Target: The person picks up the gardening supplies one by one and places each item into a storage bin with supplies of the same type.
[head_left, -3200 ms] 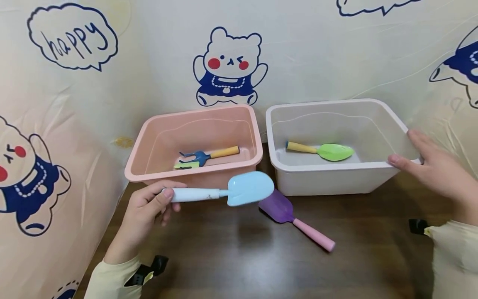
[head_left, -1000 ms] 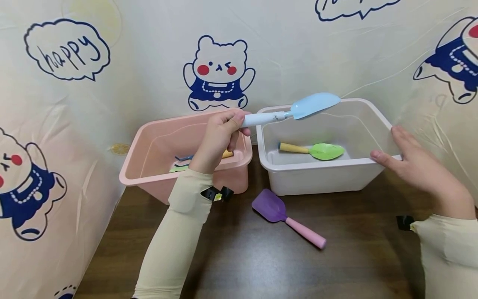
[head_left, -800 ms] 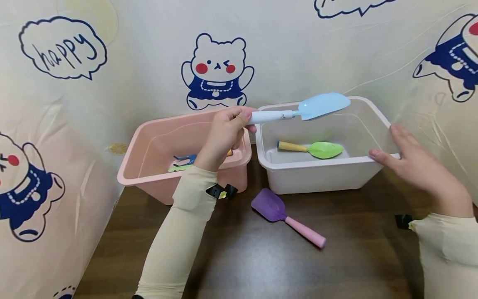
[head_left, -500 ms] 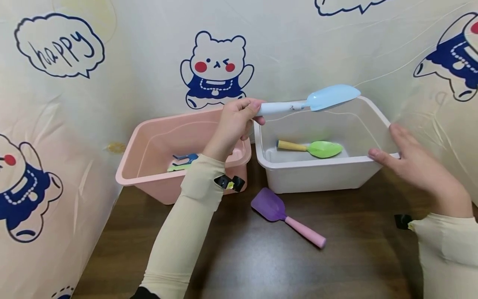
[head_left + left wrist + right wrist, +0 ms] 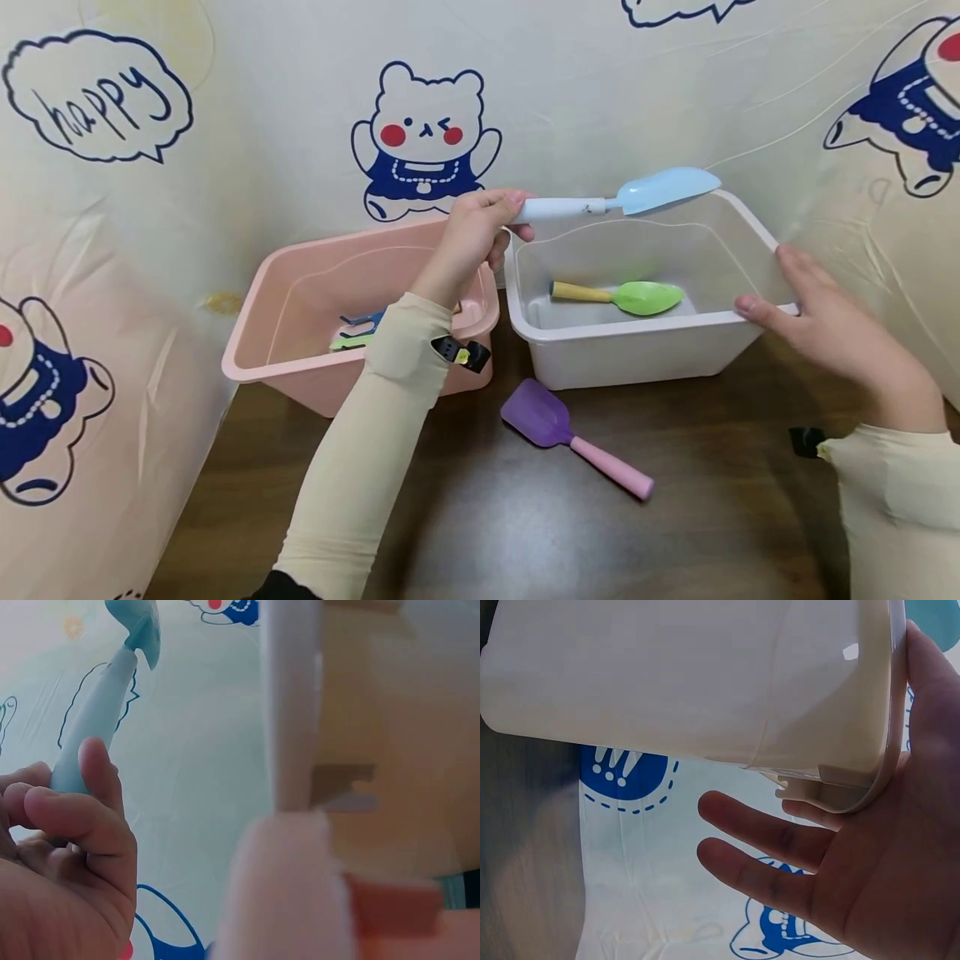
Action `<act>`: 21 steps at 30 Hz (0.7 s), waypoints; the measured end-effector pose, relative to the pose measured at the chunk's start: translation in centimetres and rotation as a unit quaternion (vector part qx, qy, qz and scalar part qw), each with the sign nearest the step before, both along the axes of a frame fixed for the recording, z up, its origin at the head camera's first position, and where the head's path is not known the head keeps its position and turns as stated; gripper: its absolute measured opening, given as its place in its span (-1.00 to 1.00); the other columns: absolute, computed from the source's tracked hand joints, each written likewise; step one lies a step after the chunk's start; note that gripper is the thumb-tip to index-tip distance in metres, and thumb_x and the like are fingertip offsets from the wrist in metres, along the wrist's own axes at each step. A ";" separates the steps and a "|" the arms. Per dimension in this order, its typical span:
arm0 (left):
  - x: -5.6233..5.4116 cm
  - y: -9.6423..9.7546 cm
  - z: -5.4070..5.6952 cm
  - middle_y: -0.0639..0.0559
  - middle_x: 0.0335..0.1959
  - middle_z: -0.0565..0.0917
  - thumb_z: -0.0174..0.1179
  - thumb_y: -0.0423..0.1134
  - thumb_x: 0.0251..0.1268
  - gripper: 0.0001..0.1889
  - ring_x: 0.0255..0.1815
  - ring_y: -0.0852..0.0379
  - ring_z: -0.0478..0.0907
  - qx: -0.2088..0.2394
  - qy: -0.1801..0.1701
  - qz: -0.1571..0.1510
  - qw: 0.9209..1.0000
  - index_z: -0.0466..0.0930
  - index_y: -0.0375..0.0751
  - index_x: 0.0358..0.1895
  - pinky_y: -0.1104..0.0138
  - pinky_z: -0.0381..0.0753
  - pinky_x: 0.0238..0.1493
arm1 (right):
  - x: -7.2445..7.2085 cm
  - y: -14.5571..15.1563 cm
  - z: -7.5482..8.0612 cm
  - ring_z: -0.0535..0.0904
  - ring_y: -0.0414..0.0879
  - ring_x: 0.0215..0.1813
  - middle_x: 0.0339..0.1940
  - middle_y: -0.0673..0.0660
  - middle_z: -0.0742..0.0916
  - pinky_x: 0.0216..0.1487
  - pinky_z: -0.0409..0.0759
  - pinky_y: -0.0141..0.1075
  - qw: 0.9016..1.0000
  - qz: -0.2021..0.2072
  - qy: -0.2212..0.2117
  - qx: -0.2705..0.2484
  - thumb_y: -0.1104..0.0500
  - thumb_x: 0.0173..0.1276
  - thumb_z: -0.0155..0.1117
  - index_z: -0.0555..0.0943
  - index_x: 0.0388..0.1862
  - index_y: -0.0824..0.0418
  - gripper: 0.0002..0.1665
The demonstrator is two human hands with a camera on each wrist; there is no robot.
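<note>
A light blue hand trowel (image 5: 667,191) with a pale handle hangs over the back of the white bin (image 5: 637,331), its blade pointing right. My left hand (image 5: 480,237) pinches the handle's end; the left wrist view shows the thumb and fingers around that handle (image 5: 94,724). At the white bin's front right corner, my right hand (image 5: 825,325) rests against the rim. The right wrist view shows its fingers (image 5: 769,832) straight. Inside the white bin lies a green trowel (image 5: 647,298) with a yellow handle. A purple scoop (image 5: 536,412) with a pink handle lies on the table.
Left of the white bin stands a pink bin (image 5: 251,333), partly hidden by my left arm. In it are a blue hand fork (image 5: 362,322) and a light green piece (image 5: 348,342). Both bins stand on the dark wooden table (image 5: 525,533), close to the printed cloth backdrop (image 5: 300,108).
My left hand has carried the light blue trowel from in front of the pink bin up and right, over the white bin. The right hand stays at the white bin's corner.
</note>
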State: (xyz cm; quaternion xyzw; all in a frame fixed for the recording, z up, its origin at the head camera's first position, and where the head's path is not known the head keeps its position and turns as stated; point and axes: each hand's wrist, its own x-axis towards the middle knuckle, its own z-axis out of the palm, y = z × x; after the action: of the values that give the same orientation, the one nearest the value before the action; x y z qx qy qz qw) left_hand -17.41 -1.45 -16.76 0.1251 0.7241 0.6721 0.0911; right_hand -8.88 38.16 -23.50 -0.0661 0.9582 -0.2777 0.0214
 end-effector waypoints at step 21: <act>-1.5 2.3 -1.1 -0.13 -0.36 0.67 0.08 -0.10 0.58 -0.70 -0.70 0.13 0.19 0.008 -0.045 -0.023 0.999 0.70 -0.15 0.10 0.37 0.22 -0.64 | -0.5 0.0 -0.4 -0.32 0.39 0.59 0.62 0.41 -0.20 0.46 -0.29 0.31 1.000 -0.005 -0.001 0.002 -0.18 0.56 0.09 -0.31 0.63 0.33 0.10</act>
State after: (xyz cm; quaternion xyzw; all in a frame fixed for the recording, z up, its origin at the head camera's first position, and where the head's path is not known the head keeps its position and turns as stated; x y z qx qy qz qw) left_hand -18.87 0.83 -17.84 0.1116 0.7110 0.6803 0.1383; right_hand -9.40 38.13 -23.87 -0.0614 0.9590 -0.2761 0.0209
